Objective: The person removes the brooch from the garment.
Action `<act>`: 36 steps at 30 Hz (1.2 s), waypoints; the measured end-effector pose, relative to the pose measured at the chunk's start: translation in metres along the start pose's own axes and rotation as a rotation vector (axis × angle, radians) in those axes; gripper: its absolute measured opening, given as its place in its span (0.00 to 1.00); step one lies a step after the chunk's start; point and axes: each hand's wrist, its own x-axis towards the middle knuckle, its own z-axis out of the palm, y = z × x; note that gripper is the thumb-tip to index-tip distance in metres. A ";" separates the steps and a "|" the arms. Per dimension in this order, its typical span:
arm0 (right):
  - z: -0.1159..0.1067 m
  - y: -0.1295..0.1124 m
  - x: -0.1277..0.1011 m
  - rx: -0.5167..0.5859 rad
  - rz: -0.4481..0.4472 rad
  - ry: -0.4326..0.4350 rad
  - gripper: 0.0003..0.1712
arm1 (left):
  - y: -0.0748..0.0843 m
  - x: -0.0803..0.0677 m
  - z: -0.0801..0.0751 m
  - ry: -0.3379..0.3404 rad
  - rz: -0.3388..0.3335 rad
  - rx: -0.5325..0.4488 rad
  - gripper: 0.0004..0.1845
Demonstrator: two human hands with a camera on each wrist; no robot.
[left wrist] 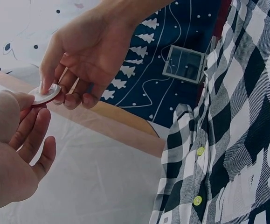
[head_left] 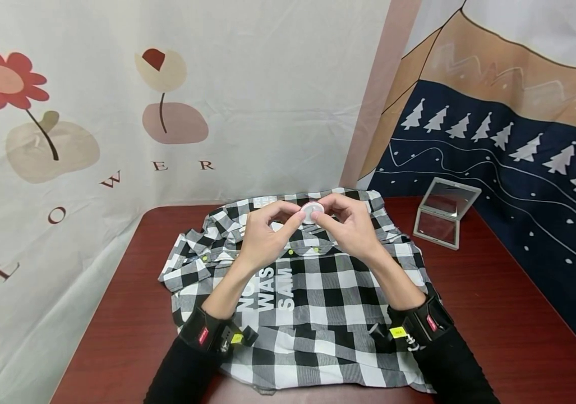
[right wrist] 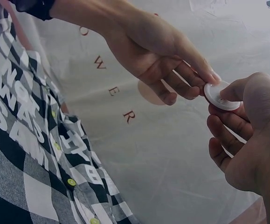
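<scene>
Here, then, labelled line by line.

Disc: a small white round disc (head_left: pixel 312 212) is held up in the air above the collar end of the checked shirt (head_left: pixel 313 303), clear of the cloth.

Left hand: the left hand (head_left: pixel 262 238) pinches the disc's near edge with thumb and forefinger, the other fingers loosely curled.

Right hand: the right hand (head_left: pixel 350 227) pinches the opposite edge, so both hands hold the one disc.

Doing it well: I judge that light, even fingertip pressure on opposite rims, kept over the shirt, would save the disc from slipping or dropping far.

Left wrist view: it alone shows the disc (left wrist: pixel 47 93) edge-on, thin, with a reddish underside.

Right wrist view: it shows the disc's (right wrist: pixel 221 95) flat white face and the shirt's yellow-green buttons (right wrist: pixel 71 182).

Head view: only here are the open mirror case (head_left: pixel 444 213), right of the shirt, and the dark red table (head_left: pixel 510 314) seen.
</scene>
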 end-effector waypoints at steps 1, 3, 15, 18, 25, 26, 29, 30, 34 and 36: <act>0.000 0.000 0.000 0.000 0.003 0.000 0.04 | 0.000 0.000 0.000 0.001 0.001 0.000 0.05; 0.000 0.000 0.000 -0.001 0.007 -0.001 0.04 | -0.001 0.000 0.000 0.003 0.001 0.001 0.05; 0.000 0.000 0.000 0.003 0.005 -0.003 0.06 | -0.003 0.000 0.000 0.004 0.001 0.011 0.05; 0.000 0.001 0.000 0.010 0.006 -0.005 0.06 | -0.003 0.000 -0.001 0.004 0.001 0.015 0.05; 0.000 0.002 0.000 0.022 0.005 -0.015 0.07 | -0.004 0.000 -0.001 0.000 -0.004 0.004 0.05; 0.000 0.002 0.000 0.026 0.004 -0.017 0.07 | -0.004 0.000 -0.001 0.002 -0.007 0.002 0.05; 0.001 0.003 0.000 0.036 0.000 -0.020 0.07 | -0.004 0.001 -0.001 0.004 -0.017 -0.001 0.05; 0.001 0.003 0.000 0.040 -0.002 -0.020 0.07 | -0.004 0.001 0.000 0.005 -0.020 -0.001 0.05; 0.001 0.003 0.000 0.051 -0.003 -0.019 0.07 | -0.004 0.001 0.000 0.006 -0.021 0.001 0.05; 0.001 0.003 0.000 0.051 -0.004 -0.018 0.07 | -0.004 0.001 0.000 0.006 -0.019 0.005 0.05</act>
